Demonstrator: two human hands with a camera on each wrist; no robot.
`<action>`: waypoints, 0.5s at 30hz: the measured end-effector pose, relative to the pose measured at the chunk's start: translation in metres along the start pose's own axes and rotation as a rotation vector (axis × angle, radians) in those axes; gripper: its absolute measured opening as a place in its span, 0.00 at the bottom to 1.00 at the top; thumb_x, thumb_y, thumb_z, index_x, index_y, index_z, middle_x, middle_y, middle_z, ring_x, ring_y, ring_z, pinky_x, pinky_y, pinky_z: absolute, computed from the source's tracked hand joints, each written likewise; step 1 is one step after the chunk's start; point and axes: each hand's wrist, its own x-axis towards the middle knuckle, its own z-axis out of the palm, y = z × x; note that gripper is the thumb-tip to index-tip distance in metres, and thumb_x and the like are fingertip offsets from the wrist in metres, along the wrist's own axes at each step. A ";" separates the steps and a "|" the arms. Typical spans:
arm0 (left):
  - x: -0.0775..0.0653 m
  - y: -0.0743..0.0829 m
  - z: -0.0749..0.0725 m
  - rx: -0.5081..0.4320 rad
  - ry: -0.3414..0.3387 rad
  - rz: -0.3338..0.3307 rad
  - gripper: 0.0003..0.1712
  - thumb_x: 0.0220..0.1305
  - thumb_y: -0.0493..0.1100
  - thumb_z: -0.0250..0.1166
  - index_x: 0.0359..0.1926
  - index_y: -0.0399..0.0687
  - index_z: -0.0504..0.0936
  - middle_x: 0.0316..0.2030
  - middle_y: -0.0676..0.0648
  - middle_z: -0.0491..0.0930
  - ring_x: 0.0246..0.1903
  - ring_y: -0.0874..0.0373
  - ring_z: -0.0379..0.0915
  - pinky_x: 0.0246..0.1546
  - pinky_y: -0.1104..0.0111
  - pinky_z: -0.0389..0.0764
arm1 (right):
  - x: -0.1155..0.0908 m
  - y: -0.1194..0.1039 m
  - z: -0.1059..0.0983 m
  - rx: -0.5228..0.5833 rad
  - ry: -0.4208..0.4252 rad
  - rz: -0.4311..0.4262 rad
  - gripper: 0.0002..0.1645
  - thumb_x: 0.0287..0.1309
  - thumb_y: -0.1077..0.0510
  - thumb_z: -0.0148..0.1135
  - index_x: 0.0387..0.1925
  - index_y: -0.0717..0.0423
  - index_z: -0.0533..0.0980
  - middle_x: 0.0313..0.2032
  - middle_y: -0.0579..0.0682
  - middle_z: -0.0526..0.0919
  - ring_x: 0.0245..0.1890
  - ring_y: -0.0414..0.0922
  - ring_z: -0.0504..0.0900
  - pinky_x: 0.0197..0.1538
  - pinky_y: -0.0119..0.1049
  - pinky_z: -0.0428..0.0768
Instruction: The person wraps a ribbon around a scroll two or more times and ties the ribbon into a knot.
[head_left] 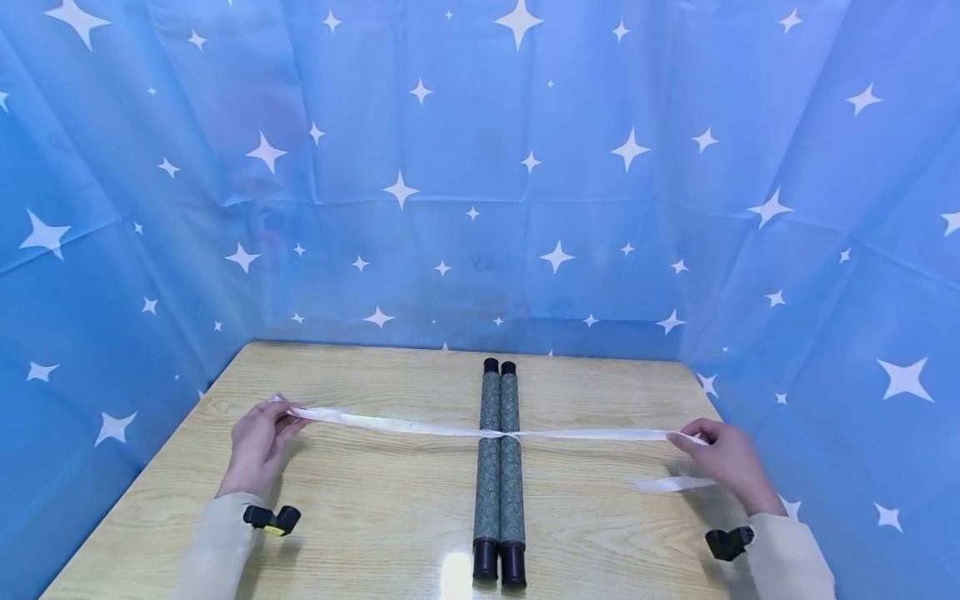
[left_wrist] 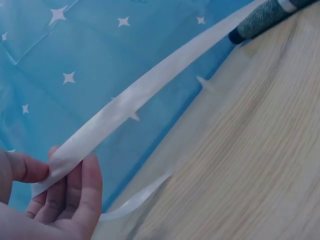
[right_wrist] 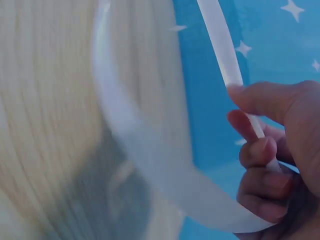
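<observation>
A rolled scroll (head_left: 489, 492) with two side-by-side rolls in green patterned cloth and dark end knobs lies lengthwise at mid-table. A white ribbon (head_left: 405, 426) crosses over it, drawn out to both sides and narrowing where it meets the rolls. On the left, my left hand (head_left: 258, 442) pinches the ribbon between thumb and fingers; in its wrist view a loose tail (left_wrist: 137, 200) hangs below. At the other side my right hand (head_left: 727, 462) grips the ribbon with thumb and curled fingers. Its free end (right_wrist: 150, 160) loops down from that hand over the table.
The wood-grain table (head_left: 375, 500) is bounded at the back and sides by a blue curtain (head_left: 465, 167) with white stars. Small black cameras (head_left: 272, 520) sit at both wrists. Light glares off the table's front beside the scroll.
</observation>
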 end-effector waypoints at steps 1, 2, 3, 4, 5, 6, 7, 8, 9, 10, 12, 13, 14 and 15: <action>-0.001 0.003 -0.001 0.021 0.041 0.025 0.02 0.78 0.36 0.54 0.47 0.44 0.72 0.35 0.53 0.83 0.39 0.63 0.85 0.50 0.70 0.85 | -0.001 0.002 -0.004 -0.022 0.017 -0.003 0.24 0.68 0.36 0.62 0.42 0.53 0.84 0.34 0.54 0.84 0.30 0.45 0.76 0.33 0.37 0.71; -0.001 0.005 -0.002 0.066 0.079 0.053 0.02 0.78 0.36 0.55 0.48 0.44 0.71 0.34 0.54 0.83 0.38 0.64 0.85 0.48 0.71 0.86 | -0.002 0.004 -0.008 -0.042 0.033 -0.004 0.24 0.69 0.37 0.62 0.42 0.54 0.84 0.36 0.57 0.86 0.32 0.48 0.79 0.33 0.38 0.72; -0.001 0.008 -0.004 0.121 0.120 0.077 0.05 0.77 0.36 0.56 0.49 0.44 0.70 0.33 0.57 0.83 0.37 0.65 0.85 0.47 0.71 0.86 | -0.003 0.006 -0.011 -0.059 0.044 -0.001 0.23 0.69 0.38 0.61 0.43 0.54 0.85 0.39 0.61 0.86 0.34 0.52 0.81 0.34 0.40 0.74; -0.001 0.009 -0.004 0.186 0.163 0.099 0.08 0.76 0.36 0.57 0.51 0.43 0.69 0.32 0.58 0.83 0.35 0.67 0.85 0.45 0.72 0.86 | -0.003 0.009 -0.015 -0.081 0.063 -0.003 0.22 0.70 0.39 0.61 0.43 0.54 0.85 0.42 0.64 0.87 0.37 0.56 0.83 0.34 0.43 0.75; -0.002 0.011 -0.005 0.250 0.203 0.111 0.11 0.75 0.37 0.58 0.54 0.44 0.68 0.31 0.60 0.83 0.34 0.68 0.84 0.44 0.72 0.86 | -0.004 0.011 -0.018 -0.102 0.082 -0.005 0.21 0.70 0.41 0.61 0.43 0.53 0.85 0.45 0.66 0.87 0.39 0.59 0.84 0.35 0.44 0.76; -0.002 0.012 -0.006 0.312 0.240 0.117 0.15 0.75 0.37 0.59 0.58 0.43 0.67 0.31 0.61 0.82 0.33 0.70 0.83 0.43 0.73 0.86 | -0.005 0.013 -0.020 -0.115 0.096 -0.006 0.20 0.69 0.42 0.62 0.43 0.53 0.85 0.47 0.67 0.86 0.41 0.61 0.84 0.35 0.45 0.77; -0.002 0.013 -0.008 0.376 0.263 0.124 0.20 0.74 0.38 0.59 0.62 0.41 0.65 0.31 0.61 0.81 0.33 0.71 0.83 0.42 0.73 0.86 | -0.006 0.014 -0.022 -0.127 0.111 -0.010 0.18 0.69 0.43 0.62 0.43 0.53 0.85 0.46 0.67 0.86 0.42 0.62 0.85 0.35 0.47 0.77; -0.002 0.014 -0.009 0.441 0.282 0.127 0.26 0.74 0.38 0.59 0.67 0.40 0.63 0.34 0.59 0.81 0.32 0.71 0.82 0.41 0.73 0.86 | -0.007 0.016 -0.023 -0.135 0.117 -0.013 0.17 0.69 0.45 0.62 0.43 0.54 0.85 0.45 0.67 0.87 0.40 0.61 0.84 0.35 0.47 0.77; -0.002 0.014 -0.010 0.499 0.296 0.121 0.32 0.73 0.39 0.60 0.72 0.38 0.59 0.37 0.56 0.80 0.32 0.71 0.81 0.41 0.73 0.86 | -0.007 0.018 -0.024 -0.139 0.123 -0.020 0.16 0.68 0.47 0.63 0.43 0.55 0.85 0.44 0.65 0.87 0.40 0.60 0.85 0.35 0.46 0.77; -0.003 0.015 -0.012 0.566 0.302 0.119 0.37 0.73 0.40 0.60 0.76 0.37 0.54 0.41 0.51 0.80 0.32 0.70 0.81 0.42 0.72 0.86 | -0.008 0.019 -0.024 -0.142 0.127 -0.028 0.15 0.67 0.49 0.63 0.43 0.55 0.85 0.43 0.64 0.88 0.39 0.60 0.85 0.35 0.47 0.78; -0.003 0.015 -0.015 0.719 0.307 0.124 0.46 0.73 0.42 0.59 0.79 0.33 0.43 0.45 0.39 0.78 0.33 0.62 0.80 0.44 0.67 0.85 | -0.009 0.021 -0.024 -0.141 0.118 -0.038 0.15 0.67 0.51 0.64 0.44 0.58 0.84 0.43 0.64 0.88 0.40 0.61 0.84 0.37 0.50 0.79; -0.004 0.015 -0.017 0.791 0.306 0.124 0.49 0.73 0.43 0.59 0.80 0.32 0.39 0.52 0.31 0.74 0.40 0.54 0.81 0.48 0.61 0.84 | -0.010 0.022 -0.023 -0.138 0.109 -0.036 0.15 0.66 0.52 0.64 0.45 0.59 0.84 0.44 0.64 0.87 0.42 0.62 0.84 0.39 0.52 0.79; -0.005 0.014 -0.018 0.866 0.314 0.128 0.51 0.72 0.45 0.59 0.80 0.32 0.36 0.57 0.24 0.69 0.47 0.45 0.79 0.52 0.54 0.81 | -0.010 0.023 -0.022 -0.134 0.093 -0.030 0.16 0.67 0.52 0.63 0.47 0.60 0.83 0.46 0.65 0.86 0.44 0.64 0.83 0.41 0.54 0.79; -0.006 0.013 -0.018 0.934 0.322 0.143 0.52 0.71 0.46 0.59 0.80 0.32 0.35 0.61 0.19 0.64 0.53 0.36 0.73 0.55 0.48 0.77 | -0.011 0.023 -0.021 -0.130 0.081 -0.025 0.17 0.67 0.52 0.63 0.48 0.61 0.83 0.48 0.67 0.86 0.47 0.66 0.82 0.43 0.56 0.79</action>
